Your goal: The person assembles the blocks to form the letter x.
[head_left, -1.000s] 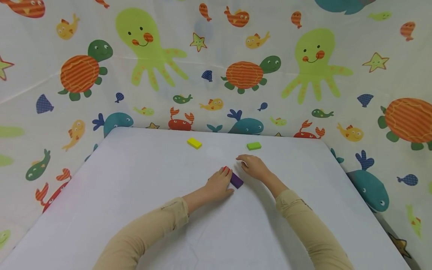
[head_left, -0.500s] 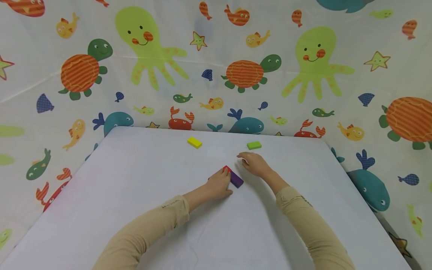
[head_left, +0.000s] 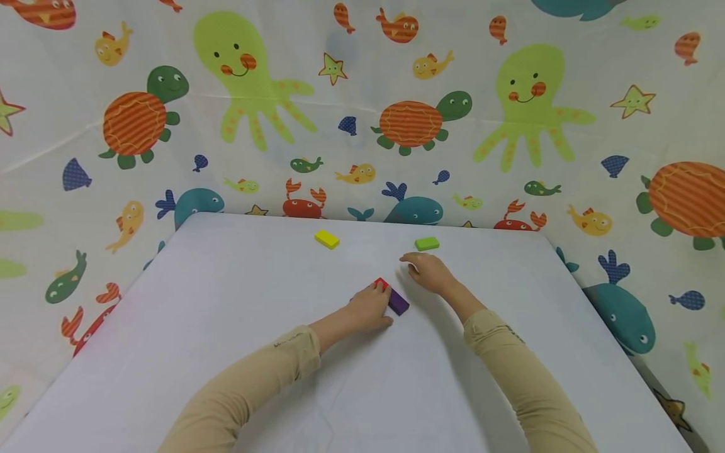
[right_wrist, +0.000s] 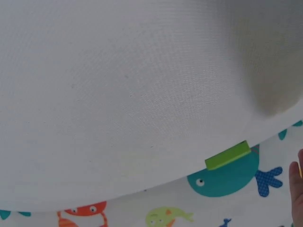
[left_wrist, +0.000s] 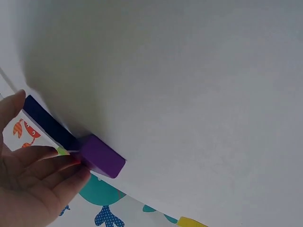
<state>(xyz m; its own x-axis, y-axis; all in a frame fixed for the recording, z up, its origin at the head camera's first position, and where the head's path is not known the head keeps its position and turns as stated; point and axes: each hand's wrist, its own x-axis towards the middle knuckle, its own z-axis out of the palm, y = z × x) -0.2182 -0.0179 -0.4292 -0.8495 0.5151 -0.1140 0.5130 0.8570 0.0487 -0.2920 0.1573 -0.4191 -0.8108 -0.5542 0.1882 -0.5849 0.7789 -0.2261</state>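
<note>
Touching a smooth, straight-edged red block (head_left: 381, 282), the left hand (head_left: 368, 307) lies spread; the right hand (head_left: 428, 272) hangs relaxed.

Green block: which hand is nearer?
Right. The right hand is just on the person's side of the green block, apart from it; the left hand is farther back and left, fingers on the red block.

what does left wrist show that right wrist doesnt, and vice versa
Only left wrist: the left hand, purple block, dark blue block and part of the yellow block.

Only right wrist: part of the right hand, and the green block plainly; left wrist has a light green sliver too small to identify.

Both: white table and sea-animal backdrop.
</note>
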